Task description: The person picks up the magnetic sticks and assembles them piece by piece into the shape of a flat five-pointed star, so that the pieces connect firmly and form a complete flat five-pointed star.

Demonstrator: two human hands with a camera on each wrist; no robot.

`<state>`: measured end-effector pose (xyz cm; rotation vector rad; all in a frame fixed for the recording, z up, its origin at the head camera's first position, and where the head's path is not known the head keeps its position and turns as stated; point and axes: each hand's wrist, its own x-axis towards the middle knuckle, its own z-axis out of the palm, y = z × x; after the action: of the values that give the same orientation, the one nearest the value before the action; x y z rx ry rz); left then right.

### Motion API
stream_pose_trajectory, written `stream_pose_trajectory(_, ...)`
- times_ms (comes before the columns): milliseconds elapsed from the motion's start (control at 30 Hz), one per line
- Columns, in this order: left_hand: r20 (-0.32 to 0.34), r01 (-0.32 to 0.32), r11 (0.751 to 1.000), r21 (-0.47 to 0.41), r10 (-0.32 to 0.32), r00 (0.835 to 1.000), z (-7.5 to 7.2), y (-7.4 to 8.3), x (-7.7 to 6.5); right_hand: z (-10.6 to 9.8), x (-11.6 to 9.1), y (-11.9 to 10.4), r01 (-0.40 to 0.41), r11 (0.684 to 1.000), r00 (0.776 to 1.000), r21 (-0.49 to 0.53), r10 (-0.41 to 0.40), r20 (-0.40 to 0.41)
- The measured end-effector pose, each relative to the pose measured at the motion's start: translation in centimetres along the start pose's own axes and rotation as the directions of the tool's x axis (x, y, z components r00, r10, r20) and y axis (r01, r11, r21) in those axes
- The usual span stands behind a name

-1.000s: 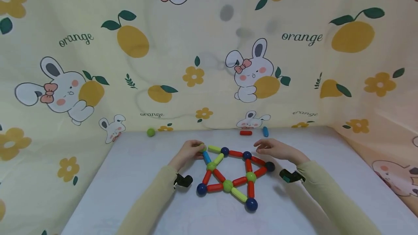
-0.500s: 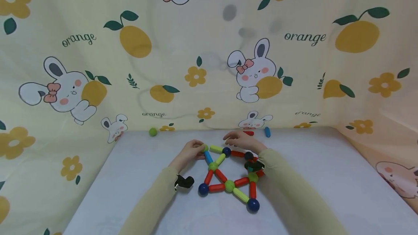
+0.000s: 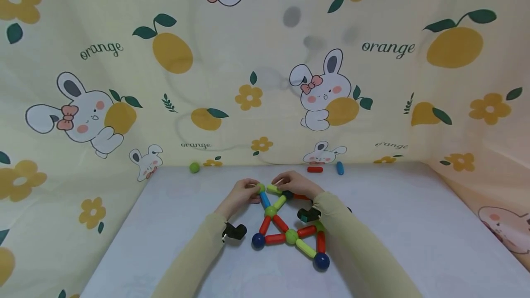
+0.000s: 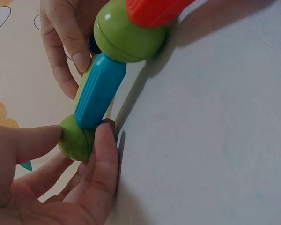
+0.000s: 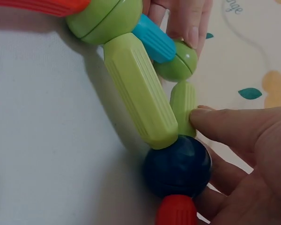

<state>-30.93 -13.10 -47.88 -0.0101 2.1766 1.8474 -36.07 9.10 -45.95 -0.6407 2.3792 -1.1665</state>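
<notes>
A flat frame of magnetic rods and balls lies on the white table (image 3: pixel 165 243). My left hand (image 3: pixel 241 194) pinches the green ball (image 4: pixel 75 138) at the far left corner, where a blue rod (image 4: pixel 99 91) joins it. My right hand (image 3: pixel 299 184) reaches over the frame and holds a yellow-green rod (image 5: pixel 183 105), thumb on its side and fingers behind. That rod sticks out from a dark blue ball (image 5: pixel 178 166); its free end points at the green ball, a small gap between them in the head view. The right forearm hides the frame's right part.
A loose green ball (image 3: pixel 194 167) lies at the back left of the table. A red rod (image 3: pixel 315 169) and a blue rod (image 3: pixel 340 168) lie at the back right. Behind them hangs a printed cloth (image 3: pixel 248 31).
My right hand has moved left from the frame's right side, across its top, onto the yellow-green rod. My left hand keeps its pinch on the green ball.
</notes>
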Motion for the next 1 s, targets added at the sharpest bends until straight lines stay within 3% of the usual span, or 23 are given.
stream_pose_trajectory(700,-0.006,-0.016,1.000,0.025,0.016,1.000,0.1,-0.3,-0.1,0.0,-0.3,0.9,0.022,1.000,0.999,-0.013,-0.022,0.048)
stream_pose_trajectory(1000,-0.014,-0.011,0.999,0.038,0.012,1.000,-0.6,0.5,-0.6,-1.7,-1.3,1.2,-0.072,0.980,0.996,0.184,0.060,0.068)
